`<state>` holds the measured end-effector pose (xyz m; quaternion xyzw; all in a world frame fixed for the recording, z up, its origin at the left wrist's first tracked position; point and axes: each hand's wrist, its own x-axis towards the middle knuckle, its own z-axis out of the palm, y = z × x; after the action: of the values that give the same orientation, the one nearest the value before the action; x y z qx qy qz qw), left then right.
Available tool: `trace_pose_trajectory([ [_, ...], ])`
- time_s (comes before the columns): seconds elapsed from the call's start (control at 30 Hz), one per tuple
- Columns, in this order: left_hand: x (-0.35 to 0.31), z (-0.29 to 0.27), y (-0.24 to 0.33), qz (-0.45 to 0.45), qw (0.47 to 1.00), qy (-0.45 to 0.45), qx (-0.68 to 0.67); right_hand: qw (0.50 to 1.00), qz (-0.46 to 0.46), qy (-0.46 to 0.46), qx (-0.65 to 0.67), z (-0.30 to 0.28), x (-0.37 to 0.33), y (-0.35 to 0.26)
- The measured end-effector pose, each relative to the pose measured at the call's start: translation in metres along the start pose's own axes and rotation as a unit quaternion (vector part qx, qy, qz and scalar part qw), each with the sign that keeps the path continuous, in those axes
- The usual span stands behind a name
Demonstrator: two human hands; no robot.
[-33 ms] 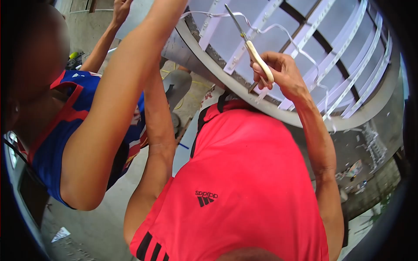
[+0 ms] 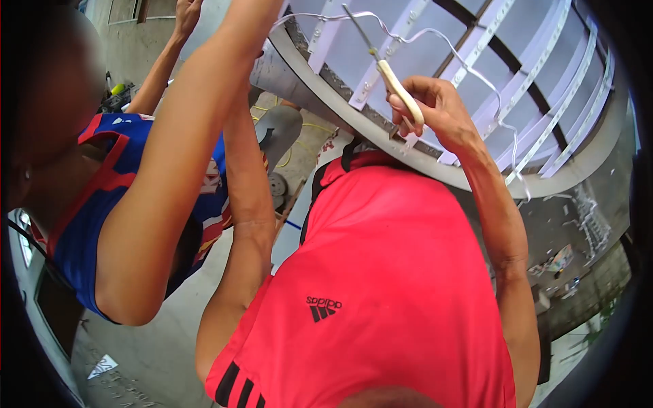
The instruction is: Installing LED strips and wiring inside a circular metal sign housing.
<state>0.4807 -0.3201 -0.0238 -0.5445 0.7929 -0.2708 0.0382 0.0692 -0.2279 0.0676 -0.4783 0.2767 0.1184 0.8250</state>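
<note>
The scissors (image 2: 391, 78) sit at the upper middle of the frame, pale handle low and blade pointing up and to the left, in front of the white strips (image 2: 358, 99). The right hand (image 2: 439, 109) pinches the handle between thumb and curled fingers; the blades look closed, though they are too thin in view to be certain. The left forearm (image 2: 248, 177) rises left of centre, passing behind a co-worker's arm (image 2: 183, 129). The left hand itself is hidden, so whether it is spread or pinching something I cannot tell.

A thin white wire (image 2: 485, 81) wanders across the strips, passing near the blade, and hangs at the right over the grey rim (image 2: 564, 185) of the round frame.

To handle this well, I would settle the fingers firmly around the handle before opening the blades. The tip is best angled away from the co-worker's arm, which stands close on the left. Good control here probably means short, deliberate movements, with the loose wire lifted clear so the blade neither snags nor nicks it.
</note>
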Motion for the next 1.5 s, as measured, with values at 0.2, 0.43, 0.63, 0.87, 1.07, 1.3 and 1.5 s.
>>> trace_pose_trajectory([
  [0.2, 0.032, -0.021, 0.037, 0.072, 0.997, 0.017, 0.01, 0.998, 0.0, -0.007, 0.059, 0.002, 0.006, 0.024],
  [0.43, 0.032, -0.093, 0.05, 0.008, 0.999, -0.051, -0.013, 0.993, 0.027, -0.09, 0.065, 0.027, 0.024, 0.008],
  [0.63, 0.015, -0.117, 0.03, -0.084, 0.991, -0.096, -0.025, 0.981, 0.047, -0.116, 0.148, 0.041, 0.048, 0.001],
  [0.87, -0.018, -0.176, 0.031, -0.216, 0.966, -0.137, -0.048, 0.985, 0.014, -0.102, 0.137, 0.047, 0.057, -0.014],
  [1.07, -0.052, -0.201, 0.026, -0.352, 0.922, -0.148, -0.068, 0.991, 0.017, -0.083, 0.103, 0.044, 0.064, -0.006],
  [1.3, -0.103, -0.271, 0.056, -0.518, 0.835, -0.158, -0.1, 0.995, 0.007, -0.08, 0.063, 0.045, 0.076, -0.017],
  [1.5, -0.135, -0.309, 0.12, -0.598, 0.759, -0.168, -0.194, 0.997, 0.003, -0.025, 0.068, 0.028, 0.079, -0.026],
])
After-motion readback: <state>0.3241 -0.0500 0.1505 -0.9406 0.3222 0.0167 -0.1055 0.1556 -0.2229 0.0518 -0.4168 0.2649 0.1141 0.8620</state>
